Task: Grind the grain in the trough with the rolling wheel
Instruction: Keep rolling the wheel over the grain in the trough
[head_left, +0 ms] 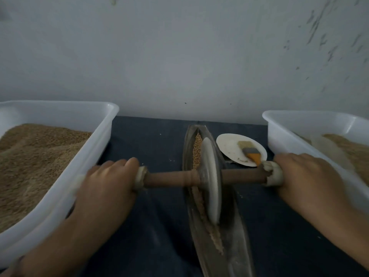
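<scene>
Here, nearest the person, the left hand [107,184] and the right hand [303,176] each curl over a padded end of the wooden axle [169,178], gripping it; the rolling wheel [210,182] stands on edge in the narrow trough [235,232], about midway along it. The grain [197,150] lies in a thin line down the groove, some ahead of the wheel and some behind it. Uneven pressure from the two hands could tilt the wheel and let it ride up the trough wall; that would likely throw grain onto the dark cloth [155,226], where a few specks already lie. Just beside the trough's far right sits a small plate [227,142] holding a brush [251,153]; the right handle passes close to it and could knock it. Flanking everything, the left tub [95,148] and right tub [279,132] of grain hem in both hands.
</scene>
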### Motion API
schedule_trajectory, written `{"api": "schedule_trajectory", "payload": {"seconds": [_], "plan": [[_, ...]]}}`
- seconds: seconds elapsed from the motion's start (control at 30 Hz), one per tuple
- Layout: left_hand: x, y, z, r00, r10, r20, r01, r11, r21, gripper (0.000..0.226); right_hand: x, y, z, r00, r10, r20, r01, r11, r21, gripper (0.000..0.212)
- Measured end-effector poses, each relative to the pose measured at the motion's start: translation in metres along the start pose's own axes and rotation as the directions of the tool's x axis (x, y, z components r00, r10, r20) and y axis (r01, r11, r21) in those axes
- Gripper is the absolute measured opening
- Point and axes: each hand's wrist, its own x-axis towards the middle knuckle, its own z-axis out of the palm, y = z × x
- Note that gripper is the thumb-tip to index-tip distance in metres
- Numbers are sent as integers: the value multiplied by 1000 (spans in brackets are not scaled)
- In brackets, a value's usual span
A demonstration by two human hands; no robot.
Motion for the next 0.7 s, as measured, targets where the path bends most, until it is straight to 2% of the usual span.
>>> {"api": "schedule_trajectory", "payload": {"seconds": [0.17, 0.3, 0.4, 0.53, 0.6, 0.7], "plan": [[61, 1, 34, 989, -142, -40, 145, 982, 121, 20, 49, -1, 29, 996, 57, 64, -49, 992, -115, 25], [98, 4, 40, 972, -233, 26, 226, 962, 154, 19, 80, -5, 39, 986, 137, 93, -123, 982, -142, 10], [99, 5, 39, 966, -255, 42, 246, 956, 159, 20, 78, -8, 39, 989, 138, 62, -126, 979, -160, 7], [63, 4, 30, 987, -130, -94, 141, 982, 126, 27, 49, -5, 31, 999, 52, -1, -51, 986, -158, 28], [39, 5, 19, 990, -35, -135, 43, 998, 54, 37, 25, -3, 18, 999, 12, -40, -15, 998, -67, 36], [7, 9, -6, 983, 95, -159, -93, 996, 16, 50, -7, 4, 2, 996, -8, 85, 7, 1000, 8, 58]]}}
